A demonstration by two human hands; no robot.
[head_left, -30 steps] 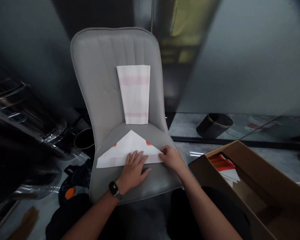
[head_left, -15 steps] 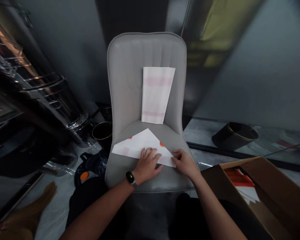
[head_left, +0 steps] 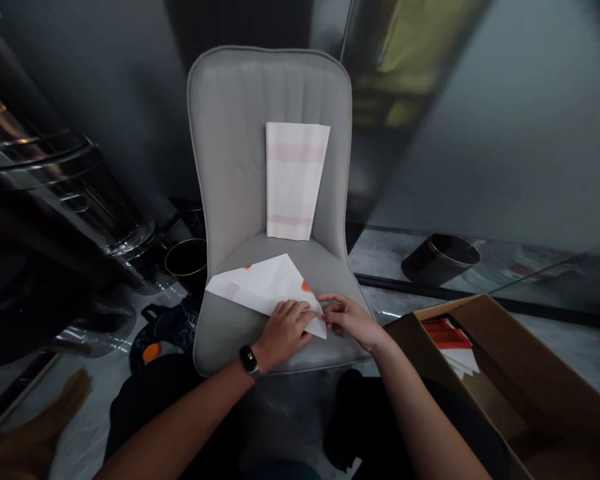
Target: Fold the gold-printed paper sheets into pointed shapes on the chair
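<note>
- Grey chair (head_left: pixel 240 140) before a glassy wall.
- Folded white paper (head_left: pixel 265 283) on its seat, under the left hand's (head_left: pixel 284 330) fingers, which lie close together.
- Right hand (head_left: pixel 347 321), fingers curled, touches the paper's right edge; grip unclear.

Chair (head_left: pixel 230 153): one
Hands (head_left: pixel 283 333): two counted
Watch (head_left: pixel 249 359): one
Cardboard box (head_left: pixel 517 360): one
Folded paper shapes (head_left: pixel 273 281): two seen
Boxed papers (head_left: pixel 455 341): several

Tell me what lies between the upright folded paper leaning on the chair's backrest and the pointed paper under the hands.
Just bare grey seat between the upright folded paper and the pointed paper, seen in the head view.
</note>
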